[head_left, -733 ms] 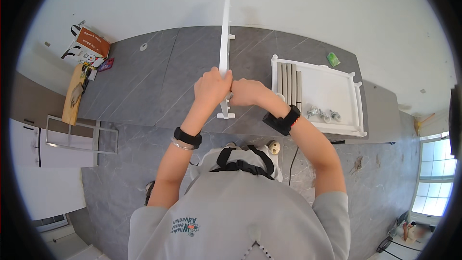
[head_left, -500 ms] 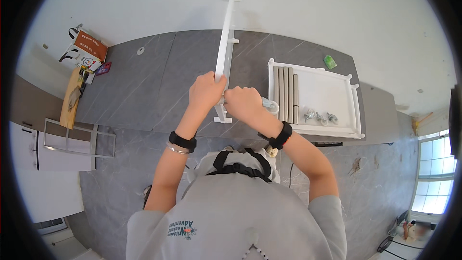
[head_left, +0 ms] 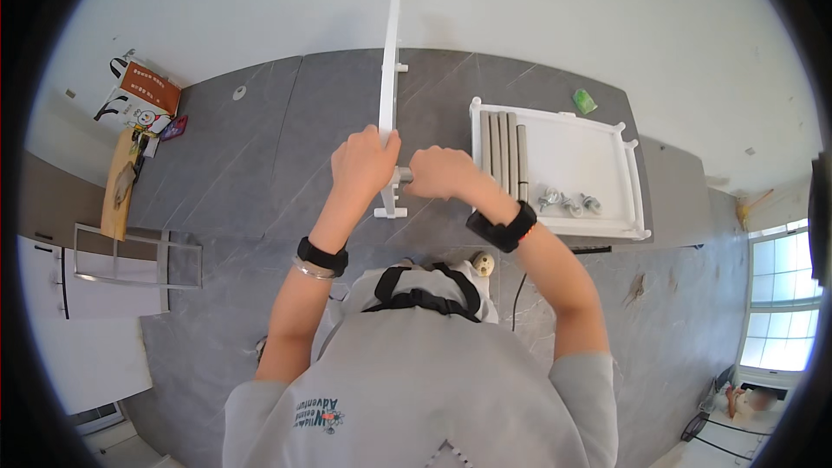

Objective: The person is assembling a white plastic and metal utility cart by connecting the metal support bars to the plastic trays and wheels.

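Note:
A white shelf tray (head_left: 390, 78) stands on its edge on the grey table, its long side running away from me. My left hand (head_left: 365, 165) is closed around its near part. Just right of the tray, my right hand (head_left: 442, 172) is closed on a grey tube (head_left: 405, 175). Only a short piece of it shows, between my fist and the tray's near corner; my hand and forearm hide the rest. I cannot tell whether this end sits inside the corner socket or only meets it.
A second white tray (head_left: 638, 186) lies flat at the right, holding several grey tubes (head_left: 496, 152) and several caster wheels (head_left: 570, 204). Behind it lies a green packet (head_left: 585, 101). A printed bag (head_left: 143, 95) and a wooden board (head_left: 121, 186) are at the far left.
My right hand has shifted slightly away from the standing tray, baring a piece of grey tube. A caster wheel that showed beside my right wrist is now out of sight. My left hand keeps its grip.

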The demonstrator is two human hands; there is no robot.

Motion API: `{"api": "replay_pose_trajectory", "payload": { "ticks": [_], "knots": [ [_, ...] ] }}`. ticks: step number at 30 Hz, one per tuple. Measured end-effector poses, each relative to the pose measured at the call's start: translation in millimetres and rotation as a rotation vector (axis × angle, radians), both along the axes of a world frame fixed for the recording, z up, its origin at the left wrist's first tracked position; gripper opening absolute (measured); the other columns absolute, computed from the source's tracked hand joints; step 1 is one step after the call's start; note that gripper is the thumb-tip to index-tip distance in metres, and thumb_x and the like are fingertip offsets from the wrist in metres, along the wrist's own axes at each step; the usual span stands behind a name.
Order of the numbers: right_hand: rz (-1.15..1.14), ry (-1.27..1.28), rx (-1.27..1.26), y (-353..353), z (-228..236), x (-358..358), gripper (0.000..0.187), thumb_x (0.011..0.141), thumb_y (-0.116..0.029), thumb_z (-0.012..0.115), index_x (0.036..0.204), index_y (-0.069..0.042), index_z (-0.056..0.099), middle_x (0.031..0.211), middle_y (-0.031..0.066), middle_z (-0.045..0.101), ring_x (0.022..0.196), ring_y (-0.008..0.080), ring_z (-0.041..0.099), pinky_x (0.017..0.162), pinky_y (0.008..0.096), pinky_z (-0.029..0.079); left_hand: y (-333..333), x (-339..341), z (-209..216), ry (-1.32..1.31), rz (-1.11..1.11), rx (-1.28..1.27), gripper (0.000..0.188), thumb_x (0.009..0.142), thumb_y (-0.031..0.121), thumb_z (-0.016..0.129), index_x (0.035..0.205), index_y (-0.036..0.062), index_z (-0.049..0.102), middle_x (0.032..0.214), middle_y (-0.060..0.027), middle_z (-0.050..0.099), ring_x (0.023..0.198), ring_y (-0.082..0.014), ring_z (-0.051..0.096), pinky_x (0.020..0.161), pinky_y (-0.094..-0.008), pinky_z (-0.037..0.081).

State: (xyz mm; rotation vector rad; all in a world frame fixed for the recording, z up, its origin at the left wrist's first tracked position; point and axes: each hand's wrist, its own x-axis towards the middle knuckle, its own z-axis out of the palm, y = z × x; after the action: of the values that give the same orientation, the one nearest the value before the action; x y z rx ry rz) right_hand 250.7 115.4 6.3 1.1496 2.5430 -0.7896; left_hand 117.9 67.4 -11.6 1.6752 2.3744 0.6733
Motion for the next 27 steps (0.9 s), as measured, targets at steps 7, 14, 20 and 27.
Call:
{"api": "replay_pose_trajectory", "payload": {
  "ticks": [7,14,20,27],
  "knots": [
    [0.091,0.228,0.524,-16,-23,6,0.014,0.068,-0.017,0.060,0.070,-0.004,0.063,0.062,0.0130,0.063,0.058,0.0287,0.065,0.053,0.0385,0.050,2,-6,-2,-0.029,0.024,0.032,0.041,0.086,0.037,0.050,0.077,-0.0016,0.061,0.073,-0.0227,0.064,0.073,-0.0399,0.063,0.066,-0.0469,0.049],
    [0.088,0.440,0.967,-18,-58,8,0.014,0.064,-0.012,0.063,0.062,-0.006,0.050,0.054,0.0095,0.057,0.049,0.0256,0.058,0.048,0.0341,0.046,1,-4,-2,-0.079,0.015,-0.020,0.040,0.085,0.037,0.051,0.075,-0.0007,0.060,0.072,-0.0213,0.064,0.072,-0.0386,0.064,0.066,-0.0464,0.049],
    [0.185,0.440,0.769,-17,-38,10,0.015,0.066,-0.016,0.063,0.066,-0.003,0.055,0.053,0.0058,0.057,0.050,0.0253,0.060,0.051,0.0332,0.047,-7,-4,-2,-0.032,0.022,0.024,0.039,0.086,0.037,0.051,0.076,-0.0003,0.059,0.071,-0.0218,0.063,0.070,-0.0389,0.063,0.064,-0.0467,0.049],
    [0.143,0.146,0.157,9,-7,0,0.029,0.076,-0.031,0.064,0.077,-0.002,0.063,0.071,0.0152,0.066,0.071,0.0297,0.066,0.062,0.0382,0.052,-3,5,1,0.022,0.004,0.012,0.039,0.089,0.035,0.048,0.080,-0.0016,0.058,0.070,-0.0219,0.063,0.070,-0.0392,0.064,0.063,-0.0469,0.050]
  ]
}}
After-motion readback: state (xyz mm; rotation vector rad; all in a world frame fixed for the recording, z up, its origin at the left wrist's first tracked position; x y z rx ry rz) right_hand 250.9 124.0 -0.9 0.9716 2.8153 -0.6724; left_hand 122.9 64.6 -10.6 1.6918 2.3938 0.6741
